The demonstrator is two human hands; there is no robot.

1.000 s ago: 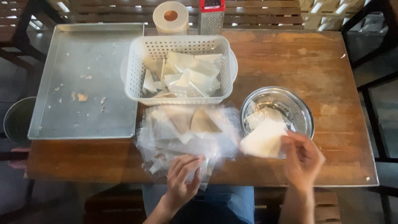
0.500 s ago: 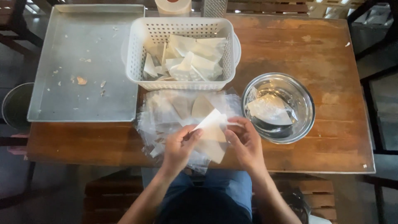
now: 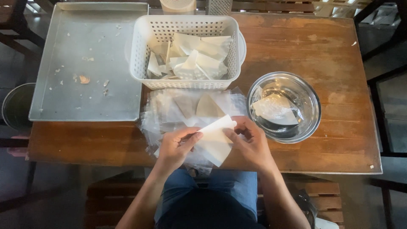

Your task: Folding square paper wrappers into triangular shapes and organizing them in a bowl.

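Both my hands hold one pale, thin wedge-shaped sheet (image 3: pixel 215 143) over the near edge of the wooden table (image 3: pixel 330 55). My left hand (image 3: pixel 173 146) pinches its left side and my right hand (image 3: pixel 250 142) grips its right side, with the top edge folded over. Under it lies a loose pile of clear plastic sheets (image 3: pixel 169 114) with another pale wedge on top. A steel bowl (image 3: pixel 311 110) to the right holds more of the pale sheets. A white perforated basket (image 3: pixel 142 55) behind the pile is filled with folded white pieces.
A large metal baking tray (image 3: pixel 80 38) with crumbs covers the table's left part. A paper roll (image 3: pixel 178 5) and a metal grater (image 3: pixel 219 6) stand at the far edge. A round dark bin (image 3: pixel 15 108) sits below the table's left side.
My right hand carried the pale sheet from beside the bowl to the middle, my left hand rose off the plastic pile and took hold of it. Its top edge is now folded.
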